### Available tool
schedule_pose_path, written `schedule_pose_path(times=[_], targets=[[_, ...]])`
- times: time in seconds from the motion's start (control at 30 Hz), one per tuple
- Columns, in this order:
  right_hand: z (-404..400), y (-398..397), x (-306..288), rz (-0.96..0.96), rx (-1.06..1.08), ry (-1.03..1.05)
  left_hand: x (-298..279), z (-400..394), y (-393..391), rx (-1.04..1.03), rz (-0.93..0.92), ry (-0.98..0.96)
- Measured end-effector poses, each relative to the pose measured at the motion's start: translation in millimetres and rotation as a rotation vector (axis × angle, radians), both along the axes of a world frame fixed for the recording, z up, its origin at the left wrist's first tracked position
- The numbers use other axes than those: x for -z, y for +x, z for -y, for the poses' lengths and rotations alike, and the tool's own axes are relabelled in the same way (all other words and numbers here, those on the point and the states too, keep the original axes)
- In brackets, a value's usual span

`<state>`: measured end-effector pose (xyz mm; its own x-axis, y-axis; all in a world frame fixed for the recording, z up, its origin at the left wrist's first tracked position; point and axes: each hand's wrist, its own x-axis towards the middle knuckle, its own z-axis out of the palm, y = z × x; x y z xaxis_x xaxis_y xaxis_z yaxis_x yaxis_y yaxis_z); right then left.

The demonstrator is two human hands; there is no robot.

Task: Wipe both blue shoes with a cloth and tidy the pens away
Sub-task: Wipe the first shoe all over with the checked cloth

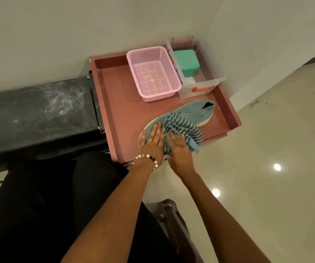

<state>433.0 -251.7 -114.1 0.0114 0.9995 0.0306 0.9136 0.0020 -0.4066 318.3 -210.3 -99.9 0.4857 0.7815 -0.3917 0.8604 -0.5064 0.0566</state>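
Observation:
One blue knit shoe [196, 112] lies on its side on the dusky pink tray-topped table [118, 103], toe towards me. My left hand [152, 140] lies flat on the toe end, fingers straight, pressing it down. My right hand [177, 144] grips a blue-and-grey striped cloth [181, 126] that is draped over the middle of the shoe. The hand looks blurred. No second shoe and no pens are in view.
A pink mesh basket [152, 73], with nothing in it, stands at the back of the table. Beside it is a clear plastic box [200, 86] holding a teal case [186, 62]. A black bench [37, 111] lies to the left, tiled floor to the right.

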Motion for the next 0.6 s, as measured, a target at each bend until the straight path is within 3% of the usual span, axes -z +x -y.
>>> schedule_pose_path(times=[0.13,0.2,0.3,0.37,0.6], targets=[[-8.8,58.5,-8.2,0.189,-0.309,0.031,-1.9,0.1,0.6,-0.005,0.024,-0.018],[-21.9,73.6,-12.4,0.219,-0.214,-0.006,-1.5,0.4,0.3,-0.011,0.038,-0.014],[-32.0,48.7,-9.3,0.119,0.134,0.012,-1.1,0.4,0.8,-0.022,0.046,-0.003],[-27.9,17.1,-2.8,0.064,0.254,-0.016,-1.1,-0.4,0.9,-0.024,0.048,-0.006],[11.6,-1.3,-19.3,-0.266,0.089,-0.003,-1.5,-1.1,-3.8,0.051,-0.015,0.028]])
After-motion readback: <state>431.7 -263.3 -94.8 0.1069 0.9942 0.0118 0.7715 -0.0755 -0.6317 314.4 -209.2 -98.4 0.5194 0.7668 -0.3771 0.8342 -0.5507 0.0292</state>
